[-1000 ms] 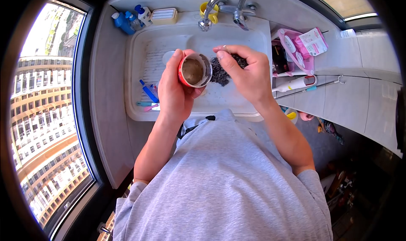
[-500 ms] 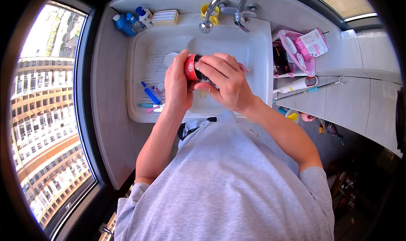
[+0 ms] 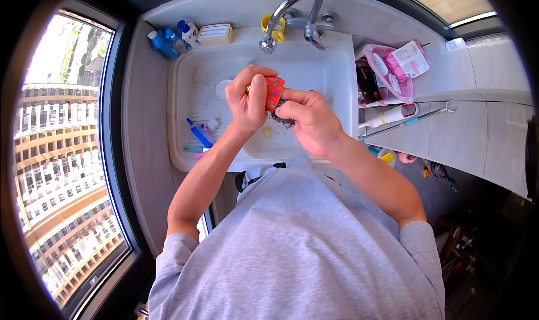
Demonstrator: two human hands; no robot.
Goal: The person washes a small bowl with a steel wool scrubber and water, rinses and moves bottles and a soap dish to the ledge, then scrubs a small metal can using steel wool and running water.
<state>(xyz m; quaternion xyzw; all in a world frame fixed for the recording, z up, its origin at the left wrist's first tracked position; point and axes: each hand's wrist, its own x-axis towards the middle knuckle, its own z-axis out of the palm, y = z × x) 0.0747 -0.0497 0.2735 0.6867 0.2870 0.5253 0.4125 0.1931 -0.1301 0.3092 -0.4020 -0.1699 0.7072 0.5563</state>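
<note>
My left hand (image 3: 251,100) is wrapped round a small red patterned cup (image 3: 274,93) over the white sink (image 3: 314,67). The cup is tilted, and its inside is hidden from view. Against the cup's right side, my right hand (image 3: 314,120) is closed on a dark metal scouring pad (image 3: 282,117), which shows below its thumb. Beneath the hands a small yellowish piece (image 3: 268,132) lies in the sink. A round white disc (image 3: 223,88) rests in the sink left of my left hand.
A chrome faucet (image 3: 289,4) arches over the sink's back, beside a yellow mug (image 3: 273,29). Blue bottles (image 3: 163,43) and a soap box (image 3: 215,34) stand back left. A blue-handled brush (image 3: 199,133) lies in the sink's left. Right of it is a pink basket (image 3: 387,75).
The cup, first facing up, has turned onto its side and tilted. My right hand has brought the scouring pad to it, and my left hand has changed its hold.
</note>
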